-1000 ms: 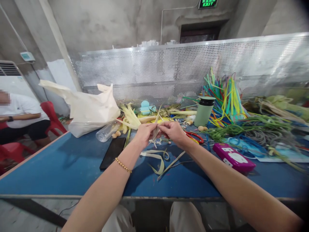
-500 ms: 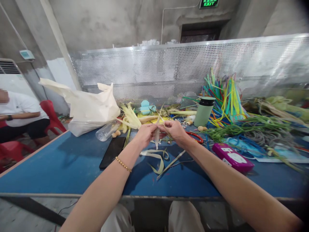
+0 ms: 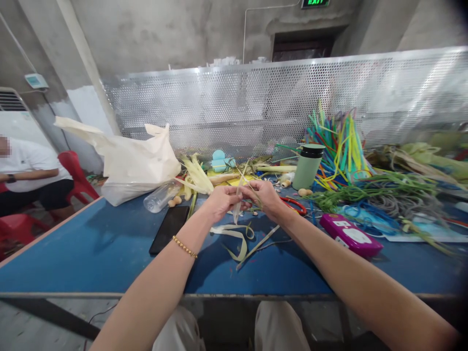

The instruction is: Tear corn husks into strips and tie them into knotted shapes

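Note:
Above the middle of the blue table, my left hand [image 3: 221, 202] is closed on a pale strip of corn husk [image 3: 237, 212] that points up and down between my hands. My right hand [image 3: 263, 196] meets it from the right, its thumb and fingers pinched on the same husk and a thin greenish strand. The fingertips nearly touch, and they hide the spot where the strips cross. Below my hands, curled loose husk strips [image 3: 239, 243] lie on the table. Beyond my left hand is a bunch of pale yellow husks [image 3: 197, 176].
Left stand a cream plastic bag [image 3: 137, 161], a clear bottle [image 3: 157, 200] and a black phone [image 3: 168, 229]. Right are red-handled scissors [image 3: 297, 205], a green tumbler [image 3: 307, 170], a purple box [image 3: 349, 235] and colourful strips [image 3: 343, 146]. A person [image 3: 32, 168] sits far left.
My fingers have shifted slightly on the husk, the hands drawing closer together. The whole view has moved a little. Things on the table lie as before.

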`<action>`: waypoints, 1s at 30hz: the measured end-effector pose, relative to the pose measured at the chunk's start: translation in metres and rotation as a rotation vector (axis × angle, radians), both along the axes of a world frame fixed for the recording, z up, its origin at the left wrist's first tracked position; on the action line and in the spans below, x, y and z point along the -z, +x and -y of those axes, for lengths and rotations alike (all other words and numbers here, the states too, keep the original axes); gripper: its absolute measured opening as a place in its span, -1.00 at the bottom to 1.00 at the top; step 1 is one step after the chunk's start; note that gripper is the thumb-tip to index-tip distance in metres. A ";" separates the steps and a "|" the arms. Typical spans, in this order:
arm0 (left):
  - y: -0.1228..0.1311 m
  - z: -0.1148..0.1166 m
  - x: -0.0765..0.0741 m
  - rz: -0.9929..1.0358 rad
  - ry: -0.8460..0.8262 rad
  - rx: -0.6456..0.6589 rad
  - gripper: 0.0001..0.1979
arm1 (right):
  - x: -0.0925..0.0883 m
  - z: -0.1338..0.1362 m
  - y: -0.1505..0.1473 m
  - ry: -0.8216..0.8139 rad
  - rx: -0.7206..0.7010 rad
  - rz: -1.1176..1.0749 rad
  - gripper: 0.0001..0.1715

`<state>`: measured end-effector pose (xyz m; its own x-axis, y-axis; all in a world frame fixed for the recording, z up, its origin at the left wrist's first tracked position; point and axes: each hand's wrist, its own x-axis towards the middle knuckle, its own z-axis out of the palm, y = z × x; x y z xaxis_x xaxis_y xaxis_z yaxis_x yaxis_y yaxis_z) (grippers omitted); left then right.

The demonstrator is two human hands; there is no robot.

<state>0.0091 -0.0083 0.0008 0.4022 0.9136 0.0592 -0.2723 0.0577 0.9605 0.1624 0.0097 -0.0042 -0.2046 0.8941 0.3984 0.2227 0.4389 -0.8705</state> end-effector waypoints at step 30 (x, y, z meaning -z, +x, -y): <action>-0.009 -0.001 0.001 -0.257 -0.006 0.298 -0.81 | -0.021 -0.013 0.033 -0.013 0.126 -0.289 -0.44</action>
<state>-0.0004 -0.0074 -0.0004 0.6512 0.7543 -0.0829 0.0067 0.1035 0.9946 0.1953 0.0224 0.0173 0.0281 0.9107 0.4122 0.0175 0.4118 -0.9111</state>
